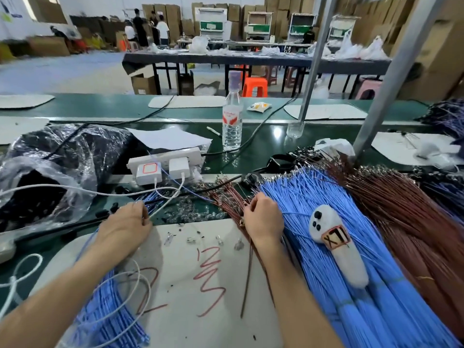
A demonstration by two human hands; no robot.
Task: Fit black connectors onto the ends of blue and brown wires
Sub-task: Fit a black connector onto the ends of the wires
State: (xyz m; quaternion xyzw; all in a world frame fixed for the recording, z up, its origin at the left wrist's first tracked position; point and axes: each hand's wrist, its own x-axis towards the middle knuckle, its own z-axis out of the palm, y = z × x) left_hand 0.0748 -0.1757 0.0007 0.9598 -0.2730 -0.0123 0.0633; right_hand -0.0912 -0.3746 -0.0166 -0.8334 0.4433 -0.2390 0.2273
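My left hand lies on the white mat's far left corner, fingers curled round the ends of a few blue wires that run under my wrist to a blue bundle. My right hand pinches a brown wire in the small brown wire fan at the mat's far right corner. Small black connectors lie just beyond my left hand. A big blue wire bundle and a brown wire bundle spread out to the right.
The white mat bears red marks and a few clear parts. A pile of clear parts lies beyond it. A white plush toy rests on the blue bundle. A power strip, a water bottle, plastic bags and two metal poles stand behind.
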